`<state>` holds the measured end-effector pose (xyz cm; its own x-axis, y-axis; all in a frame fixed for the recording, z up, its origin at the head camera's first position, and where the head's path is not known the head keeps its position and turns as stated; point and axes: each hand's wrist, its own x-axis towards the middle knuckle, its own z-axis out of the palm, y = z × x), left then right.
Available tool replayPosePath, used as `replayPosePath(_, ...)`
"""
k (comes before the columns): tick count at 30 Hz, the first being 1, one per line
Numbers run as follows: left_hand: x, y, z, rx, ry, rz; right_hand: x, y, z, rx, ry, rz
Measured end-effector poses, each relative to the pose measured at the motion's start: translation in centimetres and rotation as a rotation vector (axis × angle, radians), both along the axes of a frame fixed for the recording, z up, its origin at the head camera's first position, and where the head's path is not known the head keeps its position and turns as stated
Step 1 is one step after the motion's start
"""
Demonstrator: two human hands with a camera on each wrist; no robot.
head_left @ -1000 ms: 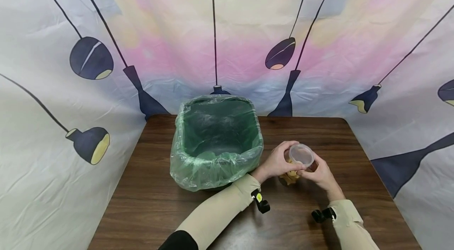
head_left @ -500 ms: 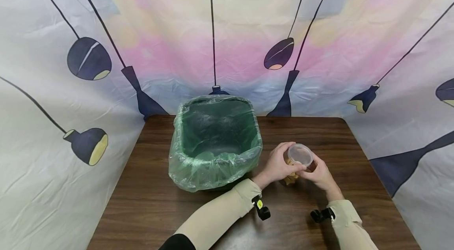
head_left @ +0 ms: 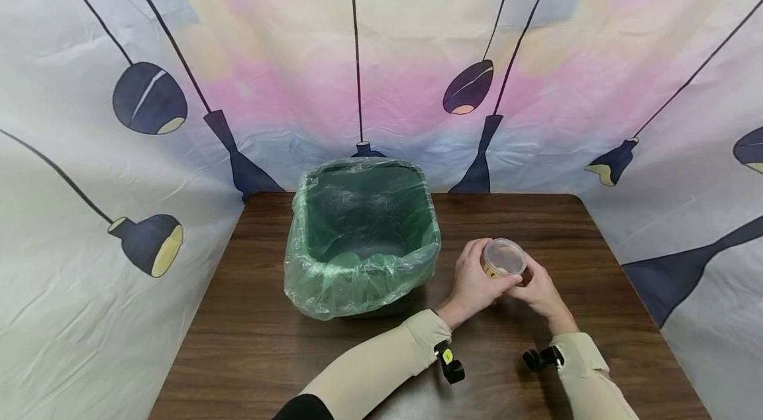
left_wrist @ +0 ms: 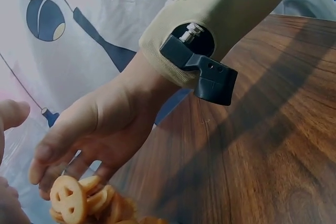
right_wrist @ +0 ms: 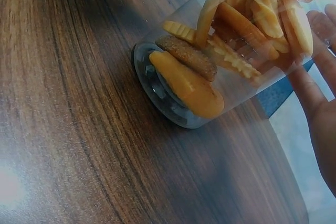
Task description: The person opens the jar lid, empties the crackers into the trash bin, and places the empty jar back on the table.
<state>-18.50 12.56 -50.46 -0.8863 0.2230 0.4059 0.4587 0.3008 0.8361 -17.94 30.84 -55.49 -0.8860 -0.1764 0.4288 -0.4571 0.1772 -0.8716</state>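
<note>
A clear plastic jar (right_wrist: 170, 106) with a translucent round lid (head_left: 505, 256) stands on the table to the right of the bin. Inside it are golden fries (right_wrist: 239, 22), a brown breaded piece (right_wrist: 189, 59) and smiley-faced potato pieces (left_wrist: 68, 200). My left hand (head_left: 475, 286) grips the jar's upper part from the left, its thumb across the front. From the right, my right hand (head_left: 541, 291) holds the jar near the lid, its thumb close to the left one. Both hands hide most of the jar's side in the head view.
A square bin (head_left: 368, 211) lined with a green plastic bag stands left of the hands. The brown wooden table (head_left: 250, 340) ends at a hanging cloth (head_left: 405, 42) printed with lamps. Each wrist wears a small black camera mount.
My left wrist and forearm have swung rightward as that hand turns around the jar, covering the food that showed below it. My right hand stays almost where it was.
</note>
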Motion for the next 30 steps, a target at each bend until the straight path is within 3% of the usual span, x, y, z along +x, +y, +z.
replayPosePath(7,0.28,0.48,-0.35,0.045,-0.028,0.006,-0.01,0.04,-0.34,-0.015,0.001,-0.002)
replayPosePath(30,0.19,0.62,-0.26,0.029,-0.054,0.027,-0.12,-0.03,-0.15,-0.009,0.005,-0.017)
